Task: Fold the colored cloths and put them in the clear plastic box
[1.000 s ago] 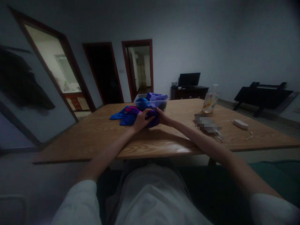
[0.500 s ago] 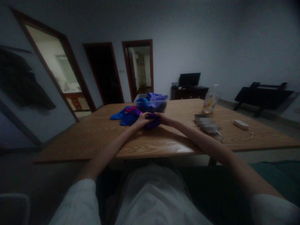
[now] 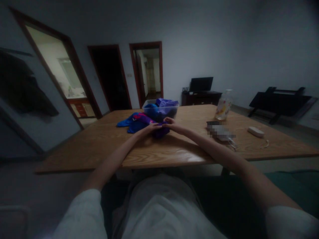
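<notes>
A bunched purple cloth (image 3: pixel 161 132) lies on the wooden table in front of me, running on to the left into a blue cloth (image 3: pixel 136 126) with a pink and red pattern; I cannot tell whether the two are one piece. My left hand (image 3: pixel 152 127) grips the purple cloth from the left, fingers bent over its top edge. From the right, my right hand (image 3: pixel 171 124) pinches the same cloth, its fingertips close to those of the left. Just behind the hands stands a clear plastic bin (image 3: pixel 160 109) with blue and purple cloths in it.
On the wooden table (image 3: pixel 87 149) to the right stand a clear patterned bottle (image 3: pixel 223 106), a partly blurred flat object (image 3: pixel 219 130) with a cord, and a small white case (image 3: pixel 256 131) with a strap. A dark screen (image 3: pixel 201 84) is on a cabinet behind.
The purple cloth has shifted slightly and looks smaller between my hands. My right fingers have lifted a little, and my left hand has flattened over the cloth.
</notes>
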Motion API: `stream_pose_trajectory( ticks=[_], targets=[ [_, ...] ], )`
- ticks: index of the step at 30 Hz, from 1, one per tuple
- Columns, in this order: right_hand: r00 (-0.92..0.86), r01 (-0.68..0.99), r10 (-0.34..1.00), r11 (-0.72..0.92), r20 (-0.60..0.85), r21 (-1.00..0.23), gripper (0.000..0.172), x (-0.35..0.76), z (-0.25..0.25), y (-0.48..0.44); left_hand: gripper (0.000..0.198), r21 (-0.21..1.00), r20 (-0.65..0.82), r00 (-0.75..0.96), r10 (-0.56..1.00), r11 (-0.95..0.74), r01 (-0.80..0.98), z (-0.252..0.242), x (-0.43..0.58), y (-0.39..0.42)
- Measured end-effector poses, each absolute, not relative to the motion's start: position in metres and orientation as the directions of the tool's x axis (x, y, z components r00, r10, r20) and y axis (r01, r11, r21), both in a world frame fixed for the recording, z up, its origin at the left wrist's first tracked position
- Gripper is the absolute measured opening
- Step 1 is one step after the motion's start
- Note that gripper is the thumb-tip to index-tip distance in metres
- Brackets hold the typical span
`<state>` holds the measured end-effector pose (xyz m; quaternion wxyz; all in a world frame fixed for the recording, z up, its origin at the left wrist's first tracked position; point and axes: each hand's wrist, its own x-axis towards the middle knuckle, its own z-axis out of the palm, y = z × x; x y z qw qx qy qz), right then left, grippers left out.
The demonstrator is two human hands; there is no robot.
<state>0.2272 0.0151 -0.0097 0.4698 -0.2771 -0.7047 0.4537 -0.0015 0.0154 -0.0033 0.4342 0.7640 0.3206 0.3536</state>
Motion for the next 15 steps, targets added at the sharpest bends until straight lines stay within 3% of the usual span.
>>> stream_pose_trajectory(
  ticks=[3,6,10,15],
  targets=[
    [-0.430,-0.027,0.790,0.472,0.437,-0.881,0.041,0.230,-0.007,0.014,0.050,0.949,0.150,0.570,0.808,-0.279,0.146,-0.004,0.001,0.011],
    [-0.461,-0.039,0.764,0.490,0.451,-0.871,0.039,0.231,-0.002,0.009,0.055,0.950,0.149,0.599,0.786,-0.282,0.134,-0.003,0.001,0.012],
    [-0.442,-0.105,0.768,0.469,0.464,-0.877,0.037,0.228,0.002,0.005,0.059,0.904,0.272,0.570,0.775,-0.410,0.125,-0.001,-0.001,0.016],
    [-0.332,-0.153,0.865,0.344,0.376,-0.927,0.047,0.224,-0.002,0.009,0.051,0.752,0.487,0.435,0.758,-0.617,0.232,0.007,0.000,0.015]
  ],
)
